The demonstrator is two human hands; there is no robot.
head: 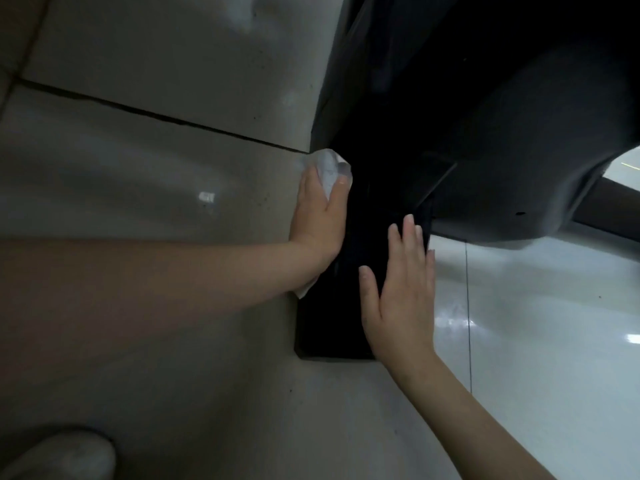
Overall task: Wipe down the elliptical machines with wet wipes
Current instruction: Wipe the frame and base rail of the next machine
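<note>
In the head view, a white wet wipe (327, 168) is pressed against the left side of the elliptical machine's black base bar (332, 327) by the left hand (320, 216), fingers laid straight. The right hand (401, 289) is laid flat on the bar's top just beside it, fingers extended, nothing held.

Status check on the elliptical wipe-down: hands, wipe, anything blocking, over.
Left hand flat, pressing wet wipe against the black machine base, left side. Right hand flat on the base. Nothing blocking; shoe well clear.
</note>
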